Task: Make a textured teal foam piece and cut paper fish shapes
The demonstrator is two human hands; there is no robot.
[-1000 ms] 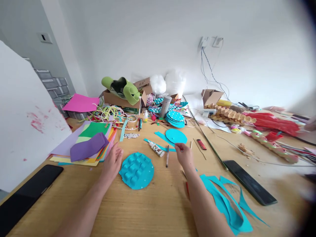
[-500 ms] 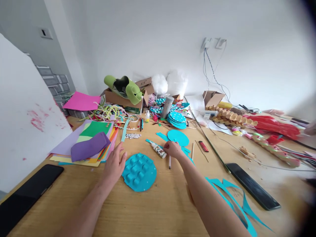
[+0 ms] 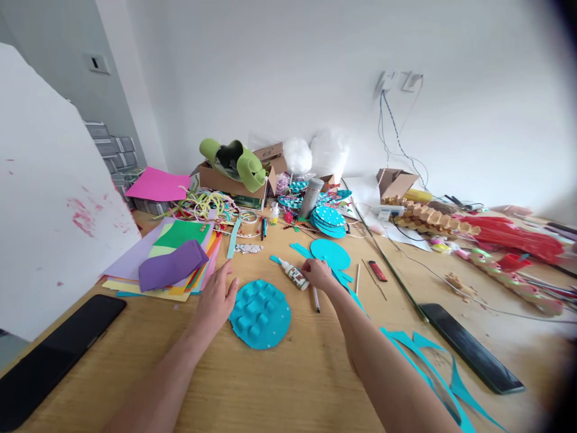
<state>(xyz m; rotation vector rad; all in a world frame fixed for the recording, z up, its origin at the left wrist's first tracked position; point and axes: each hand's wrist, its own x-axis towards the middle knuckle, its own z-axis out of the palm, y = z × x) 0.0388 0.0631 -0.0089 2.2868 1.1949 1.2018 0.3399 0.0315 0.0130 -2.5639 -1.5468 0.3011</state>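
A blue disc (image 3: pixel 261 314) with several raised blue loops lies on the table in front of me. Beside its upper left edge is my left hand (image 3: pixel 219 294), fingers apart and holding nothing. My right hand (image 3: pixel 317 273) has its fingers closed at the base of a white glue bottle (image 3: pixel 295 275), which lies on its side with its nozzle toward the upper left. A pen (image 3: pixel 316 299) lies just below that hand. Beyond the hand is a flat blue paper circle (image 3: pixel 330 254), with blue strips around it.
Coloured paper sheets (image 3: pixel 180 237) are stacked at the left, near a black phone (image 3: pixel 63 355). Another phone (image 3: pixel 471 347) and blue paper scraps (image 3: pixel 428 361) lie at the right. A grey flask (image 3: pixel 311 198) stands among craft supplies toward the wall.
The whole view has shifted slightly, so things appear further right. Both hands keep nearly the same places beside the disc and at the glue bottle.
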